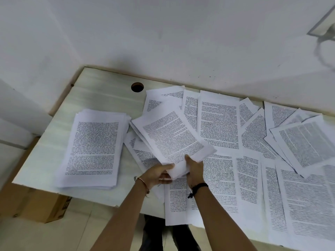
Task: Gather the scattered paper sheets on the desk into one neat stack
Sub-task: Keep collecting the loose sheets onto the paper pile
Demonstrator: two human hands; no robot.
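Observation:
A thick stack of printed sheets (94, 147) lies on the left part of the pale desk (101, 84). Both hands hold a tilted bundle of sheets (172, 136) above the desk, just right of that stack. My left hand (157, 175) grips the bundle's near edge from below and the left. My right hand (194, 169) grips the same edge, thumb on top. Several loose printed sheets (253, 169) cover the middle and right of the desk, overlapping at odd angles. One sheet (176, 201) hangs over the near edge.
A round cable hole (137, 87) sits near the desk's back edge. White walls close in behind and to the left. A cardboard box (36, 205) stands on the floor under the desk's left corner. Something dark (157, 232) shows on the floor below the near edge.

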